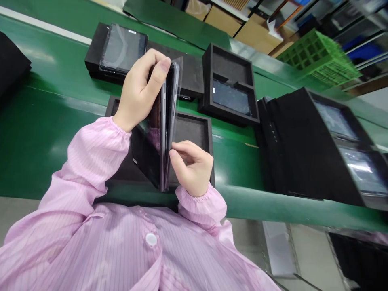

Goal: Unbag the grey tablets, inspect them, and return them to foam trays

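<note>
Green bench matting (45,141) is stretching diagonally across the tilted view, with cardboard boxes (222,20) and a green plastic crate (318,58) sitting beyond its far edge. Black foam trays are lining the bench: a dark-screened tablet (123,48) is lying in one toward the far left, a second tablet (232,97) is resting in a compartmented foam tray (230,60), and a tall stack of black foam trays (303,149) is leaning at the right. A thin dark tablet (162,133) is standing on edge between the person's two hands, almost upright, directly above an open foam tray (192,129), and a sheet of clear plastic film (177,93) is standing just beside its metal edge. The left arm, in a pink striped smock sleeve (97,149), is reaching forward and bending at the wrist, while the left hand (142,91) is closing firmly around the tablet's upper part, fingers wrapping behind it and thumb pressing on its edge. The right hand (192,167) is coming in lower from the other side, half curled, its fingertips (177,151) touching the film near the tablet's edge; whether it is actually pinching the film is hard to tell.
</note>
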Available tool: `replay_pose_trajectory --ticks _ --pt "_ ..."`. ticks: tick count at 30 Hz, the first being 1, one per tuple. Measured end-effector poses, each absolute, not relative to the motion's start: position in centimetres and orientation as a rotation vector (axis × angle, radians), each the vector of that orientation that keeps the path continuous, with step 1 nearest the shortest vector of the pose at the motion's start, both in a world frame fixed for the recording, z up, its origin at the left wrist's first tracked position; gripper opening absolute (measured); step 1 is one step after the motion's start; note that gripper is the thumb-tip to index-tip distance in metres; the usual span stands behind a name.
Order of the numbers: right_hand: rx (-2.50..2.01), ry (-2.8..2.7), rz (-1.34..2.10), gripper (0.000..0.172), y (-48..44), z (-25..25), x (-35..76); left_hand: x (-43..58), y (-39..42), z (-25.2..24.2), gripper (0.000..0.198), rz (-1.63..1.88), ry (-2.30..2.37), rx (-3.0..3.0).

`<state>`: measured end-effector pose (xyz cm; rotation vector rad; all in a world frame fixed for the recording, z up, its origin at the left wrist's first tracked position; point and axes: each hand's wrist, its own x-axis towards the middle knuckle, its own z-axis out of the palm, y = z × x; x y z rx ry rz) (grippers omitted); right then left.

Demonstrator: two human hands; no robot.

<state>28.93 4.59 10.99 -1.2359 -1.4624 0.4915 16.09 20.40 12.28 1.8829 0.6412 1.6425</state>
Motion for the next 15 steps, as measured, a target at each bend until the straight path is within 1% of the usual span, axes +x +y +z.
replay_pose_trajectory --ticks 3,10,15 --pt "-1.225 -1.494 0.457 0.013 4.8 11.3 29.2 16.5 20.3 12.3 0.042 1.658 0.677 1.906" --pt "-1.255 -1.477 0.475 0.011 5.1 11.1 29.1 16.8 21.2 11.8 0.047 1.651 0.642 1.898" --pt "-1.262 -1.448 0.495 0.012 5.2 10.9 28.8 16.8 22.7 11.4 0.052 1.586 0.506 1.927"
